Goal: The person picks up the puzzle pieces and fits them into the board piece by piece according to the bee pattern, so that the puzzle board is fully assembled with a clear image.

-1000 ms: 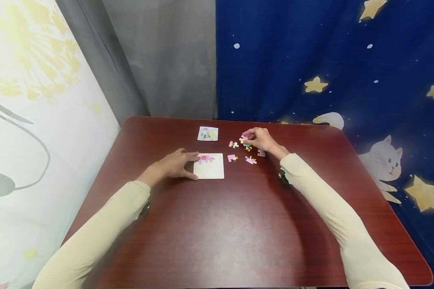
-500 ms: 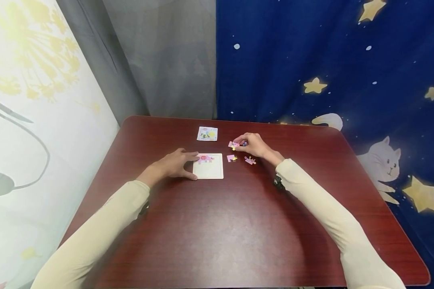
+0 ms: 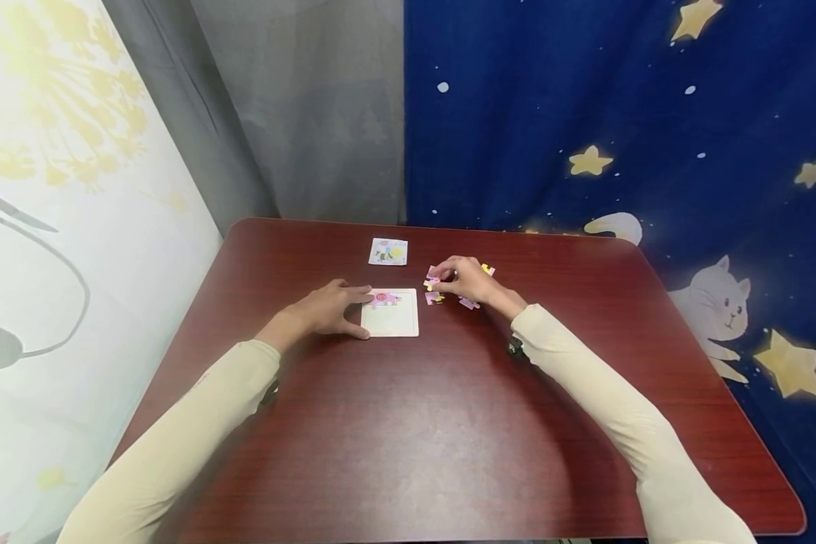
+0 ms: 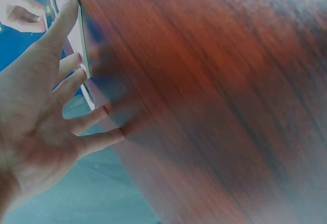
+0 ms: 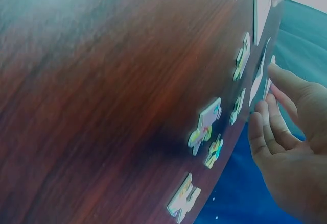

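A white puzzle board (image 3: 391, 322) lies on the table, with pink puzzle pieces (image 3: 384, 298) along its top. My left hand (image 3: 333, 308) rests at the board's left side, thumb on the lower corner and fingers on the upper one; its fingers are spread and nearly straight in the left wrist view (image 4: 51, 96). Right of the board, my right hand (image 3: 472, 279) pinches a puzzle piece (image 5: 270, 78) between thumb and fingers, seen nearly edge-on in the right wrist view. One loose piece (image 3: 434, 299) lies just below that hand. Another (image 3: 469, 303) is partly under its wrist.
A small picture card (image 3: 388, 251) with a bee lies behind the board. More loose pieces, such as a yellow and pink one (image 3: 488, 269), lie near the right hand. The red-brown table (image 3: 394, 438) meets curtains at the back.
My right hand has moved left, from the far pieces toward the board, carrying the pinched puzzle piece. The left hand has stayed on the board.
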Available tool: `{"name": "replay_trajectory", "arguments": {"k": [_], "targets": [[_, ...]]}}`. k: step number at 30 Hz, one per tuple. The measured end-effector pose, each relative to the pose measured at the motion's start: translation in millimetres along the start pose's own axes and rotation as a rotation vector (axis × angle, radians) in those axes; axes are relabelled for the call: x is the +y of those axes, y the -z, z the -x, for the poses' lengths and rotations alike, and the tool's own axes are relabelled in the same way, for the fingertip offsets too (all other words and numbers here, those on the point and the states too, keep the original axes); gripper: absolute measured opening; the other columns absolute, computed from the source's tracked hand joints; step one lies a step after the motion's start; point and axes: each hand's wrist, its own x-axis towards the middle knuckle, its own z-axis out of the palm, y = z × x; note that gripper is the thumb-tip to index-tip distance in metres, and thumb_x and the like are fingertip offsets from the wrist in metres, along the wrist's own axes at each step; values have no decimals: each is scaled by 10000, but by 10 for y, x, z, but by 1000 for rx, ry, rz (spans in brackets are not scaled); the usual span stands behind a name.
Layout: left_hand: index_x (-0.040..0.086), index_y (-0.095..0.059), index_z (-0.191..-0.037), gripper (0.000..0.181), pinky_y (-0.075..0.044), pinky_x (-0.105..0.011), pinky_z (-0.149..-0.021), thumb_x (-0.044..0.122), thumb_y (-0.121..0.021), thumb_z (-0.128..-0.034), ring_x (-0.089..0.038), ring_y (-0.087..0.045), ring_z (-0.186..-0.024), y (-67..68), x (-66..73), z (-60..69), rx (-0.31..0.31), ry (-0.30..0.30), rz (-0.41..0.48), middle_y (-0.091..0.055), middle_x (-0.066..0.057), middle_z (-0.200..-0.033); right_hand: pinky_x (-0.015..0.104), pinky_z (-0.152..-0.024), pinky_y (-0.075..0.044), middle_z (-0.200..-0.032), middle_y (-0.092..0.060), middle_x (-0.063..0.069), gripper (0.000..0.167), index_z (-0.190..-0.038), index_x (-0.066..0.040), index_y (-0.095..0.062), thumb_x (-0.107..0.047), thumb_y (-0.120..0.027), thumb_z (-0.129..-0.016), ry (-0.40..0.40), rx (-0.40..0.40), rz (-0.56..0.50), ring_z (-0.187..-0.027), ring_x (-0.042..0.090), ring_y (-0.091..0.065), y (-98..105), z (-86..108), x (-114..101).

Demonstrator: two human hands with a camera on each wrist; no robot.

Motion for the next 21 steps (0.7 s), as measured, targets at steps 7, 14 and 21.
{"name": "replay_trajectory", "arguments": {"k": [7, 14, 21], "targets": [[191, -532, -1537, 903, -429, -607, -1079, 593, -849, -794, -432, -338, -1472, -4, -11, -9, 11, -6, -4, -404, 6, -1648, 367, -830, -553, -1125, -741, 113, 282, -1147, -69, -806, -164, -851, -886, 35, -24, 7, -1016, 229, -661, -80, -31, -39], [183, -532, -1538, 905, -423, -637, -1072, 590, -850, -795, -456, -330, -1472, 2, 3, -4, 7, -8, -9, -408, -7, -1646, 333, -827, -558, -1105, -749, 79, 245, -1145, -84, -810, -152, -824, -910, 67, -48, -13, -1087, 227, -626, -164, -58, -87], [205, -523, -1544, 903, -422, -626, -1080, 610, -835, -801, -439, -328, -1479, 1, -6, -16, -4, 1, -13, -397, 13, -1651, 295, -762, -539, -1087, -752, 77, 231, -1140, -56, -806, -115, -810, -917, 105, -78, -26, -969, 250, -647, -218, -59, -171]]}}
